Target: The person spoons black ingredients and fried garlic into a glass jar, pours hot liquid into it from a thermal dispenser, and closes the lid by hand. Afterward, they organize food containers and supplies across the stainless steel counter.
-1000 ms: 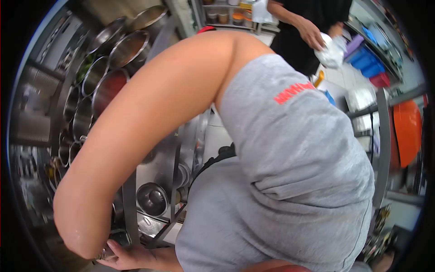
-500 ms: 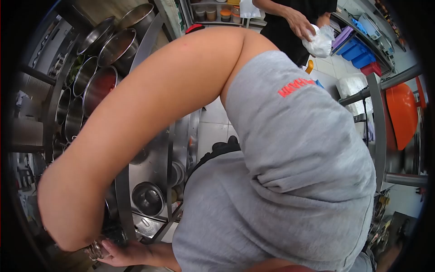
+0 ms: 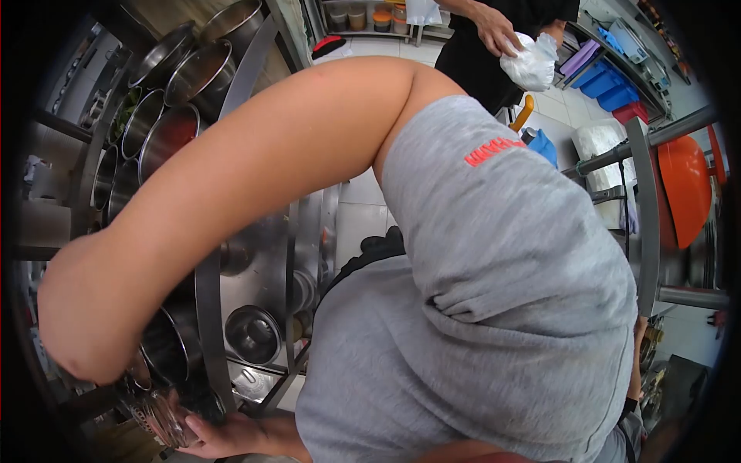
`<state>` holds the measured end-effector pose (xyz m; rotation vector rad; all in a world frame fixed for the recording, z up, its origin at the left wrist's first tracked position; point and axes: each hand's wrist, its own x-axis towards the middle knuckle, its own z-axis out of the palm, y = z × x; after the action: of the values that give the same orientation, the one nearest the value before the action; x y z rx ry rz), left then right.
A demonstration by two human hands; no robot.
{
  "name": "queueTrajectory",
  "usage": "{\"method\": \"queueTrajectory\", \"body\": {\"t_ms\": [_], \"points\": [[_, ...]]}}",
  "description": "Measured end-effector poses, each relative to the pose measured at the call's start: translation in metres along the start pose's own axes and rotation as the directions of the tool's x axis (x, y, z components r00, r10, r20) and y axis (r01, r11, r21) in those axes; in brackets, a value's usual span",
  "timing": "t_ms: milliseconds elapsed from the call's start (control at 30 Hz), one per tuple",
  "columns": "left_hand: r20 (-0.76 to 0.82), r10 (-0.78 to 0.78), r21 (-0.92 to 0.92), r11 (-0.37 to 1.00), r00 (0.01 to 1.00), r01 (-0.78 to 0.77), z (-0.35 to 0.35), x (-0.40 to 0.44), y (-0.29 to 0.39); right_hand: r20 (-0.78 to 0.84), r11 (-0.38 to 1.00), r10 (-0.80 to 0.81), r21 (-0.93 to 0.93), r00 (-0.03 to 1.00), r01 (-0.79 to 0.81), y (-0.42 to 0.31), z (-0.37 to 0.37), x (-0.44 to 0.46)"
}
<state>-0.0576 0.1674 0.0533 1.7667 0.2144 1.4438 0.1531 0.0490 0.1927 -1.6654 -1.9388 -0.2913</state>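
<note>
My right hand [image 3: 81,309] has swung left, baring more of a dark pot [image 3: 164,351]; its grip I can't tell, while my left hand [image 3: 207,437] clasps a shiny thing [image 3: 160,420]

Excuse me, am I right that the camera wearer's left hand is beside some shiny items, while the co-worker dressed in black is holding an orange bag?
Not quite: the bag in the co-worker's hand is white, not orange, as the head view shows. The camera wearer's left hand is indeed beside some shiny items.
</note>
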Motion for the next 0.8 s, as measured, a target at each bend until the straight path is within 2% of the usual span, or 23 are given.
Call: {"method": "queueTrajectory", "body": {"t_ms": [167,267,467,567,633,800], "points": [[-0.011,-0.031,-0.045,0.998,0.999,0.031,-0.004,-0.007,0.002,0.074,0.988,0.015,-0.157,0.997,-0.003,0.026,0.041,0.019],[0.002,-0.049,-0.076,0.996,0.999,0.049,-0.007,-0.01,0.001,0.145,0.962,-0.084,-0.245,0.986,0.118,0.031,0.059,0.027],[-0.021,-0.055,-0.023,0.998,0.998,0.054,-0.009,-0.017,-0.005,0.326,0.868,-0.132,-0.418,0.936,0.268,0.043,0.108,0.063],[-0.047,-0.027,-0.039,0.999,0.999,0.025,-0.006,-0.017,-0.005,0.308,0.91,-0.071,-0.37,0.949,0.189,0.033,0.105,0.054],[-0.054,-0.014,-0.042,0.999,0.998,0.012,-0.003,-0.018,-0.005,0.418,0.91,-0.089,-0.334,0.904,0.244,0.028,0.103,0.055],[-0.006,-0.009,-0.066,0.998,1.0,0.008,-0.01,-0.022,-0.013,0.454,0.899,-0.109,-0.334,0.885,0.282,0.027,0.097,0.037]]}}
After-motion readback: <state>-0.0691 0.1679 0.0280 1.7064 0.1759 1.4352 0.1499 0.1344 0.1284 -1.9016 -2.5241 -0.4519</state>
